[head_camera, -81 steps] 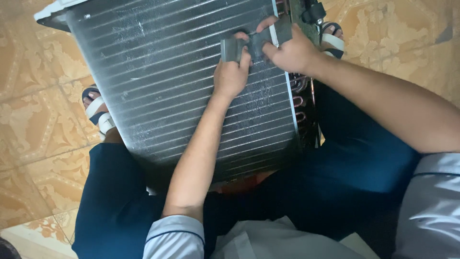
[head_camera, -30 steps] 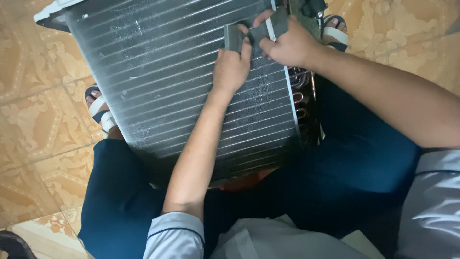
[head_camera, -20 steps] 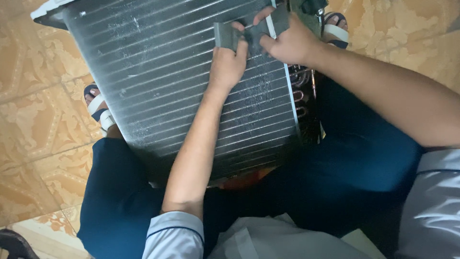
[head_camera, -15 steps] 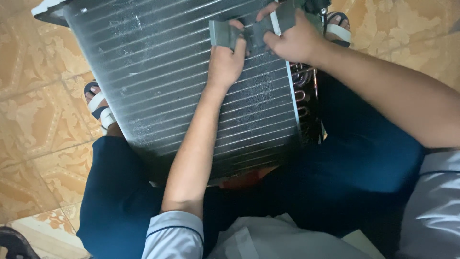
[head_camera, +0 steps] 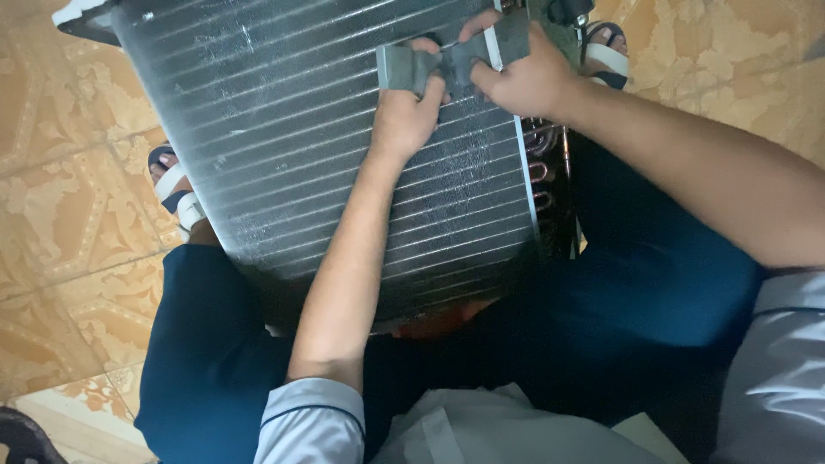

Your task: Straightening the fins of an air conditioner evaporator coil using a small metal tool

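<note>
A large finned metal coil panel (head_camera: 284, 146) leans across my lap, its grey fins running in long rows. Both hands press a grey block-shaped fin comb (head_camera: 438, 64) against the fins near the panel's upper right. My left hand (head_camera: 404, 112) grips the comb's left end from below. My right hand (head_camera: 524, 77) holds its right end beside the panel's side rail. Copper tube bends (head_camera: 541, 163) show along the right edge under my right forearm.
I sit with dark blue trousers (head_camera: 215, 344) under the panel and sandalled feet (head_camera: 172, 185) on a patterned orange tile floor (head_camera: 69, 223). The other foot (head_camera: 606, 56) shows at the top right. A dark object (head_camera: 21, 434) lies at the bottom left corner.
Both hands and the comb have slid a little upward and leftward along the fins. The panel stays in place on my lap.
</note>
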